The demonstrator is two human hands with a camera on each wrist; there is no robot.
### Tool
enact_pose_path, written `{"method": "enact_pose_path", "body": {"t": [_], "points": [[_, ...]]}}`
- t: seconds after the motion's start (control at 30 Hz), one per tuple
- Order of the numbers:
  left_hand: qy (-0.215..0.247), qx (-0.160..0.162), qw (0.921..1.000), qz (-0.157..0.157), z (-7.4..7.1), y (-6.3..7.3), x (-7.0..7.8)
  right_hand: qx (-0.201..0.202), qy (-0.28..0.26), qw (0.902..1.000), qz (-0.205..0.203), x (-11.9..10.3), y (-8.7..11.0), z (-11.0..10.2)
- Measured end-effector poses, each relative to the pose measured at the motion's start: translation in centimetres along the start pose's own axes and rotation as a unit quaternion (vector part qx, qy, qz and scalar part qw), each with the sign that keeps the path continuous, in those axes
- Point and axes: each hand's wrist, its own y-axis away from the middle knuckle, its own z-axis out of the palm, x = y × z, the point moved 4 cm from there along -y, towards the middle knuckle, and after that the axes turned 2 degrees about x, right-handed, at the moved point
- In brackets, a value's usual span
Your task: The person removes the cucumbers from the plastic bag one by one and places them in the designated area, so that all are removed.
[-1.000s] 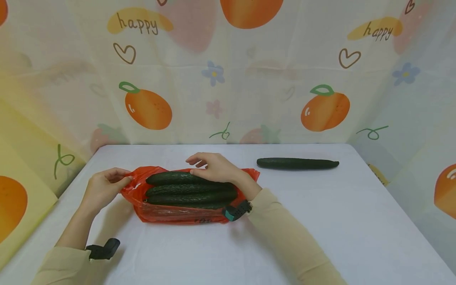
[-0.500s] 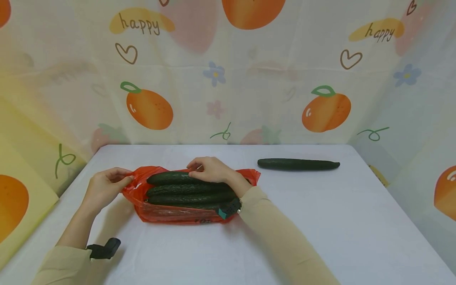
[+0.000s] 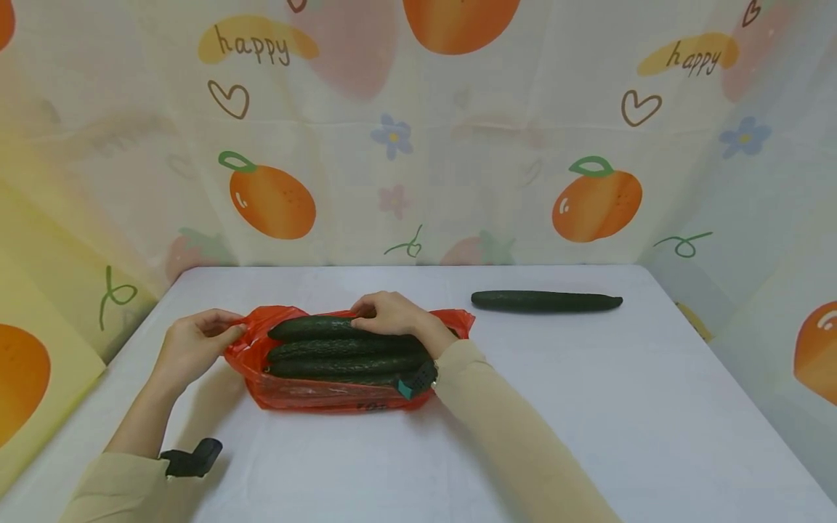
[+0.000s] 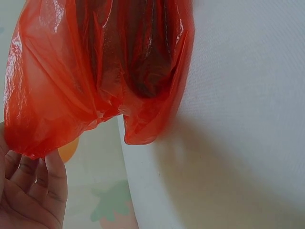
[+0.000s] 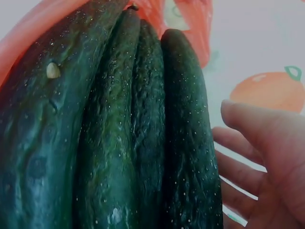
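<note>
On the table (image 3: 556,392), left of its middle, a bag (image 3: 310,396) is placed. Four cucumbers (image 3: 346,349) are held in it, laid side by side, each running left to right. The bag's left end is pinched by the left hand (image 3: 195,340). The right hand (image 3: 392,314) is held at the rearmost of the four, its fingers on the far side; whether that one is touched cannot be told. Outside the bag, to its right and farther back, a lone cucumber (image 3: 546,301) is laid near the table's rear edge. The table is backed by a hanging cloth (image 3: 471,160).
</note>
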Motion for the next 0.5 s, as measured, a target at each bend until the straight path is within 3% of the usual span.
{"method": "enact_pose_path", "body": {"t": [0.5], "points": [[0.001,0.006,1.0000,0.002,-0.10,-0.01,0.18,-0.003,0.046,0.9988,0.020,0.04,-0.67,0.99]]}}
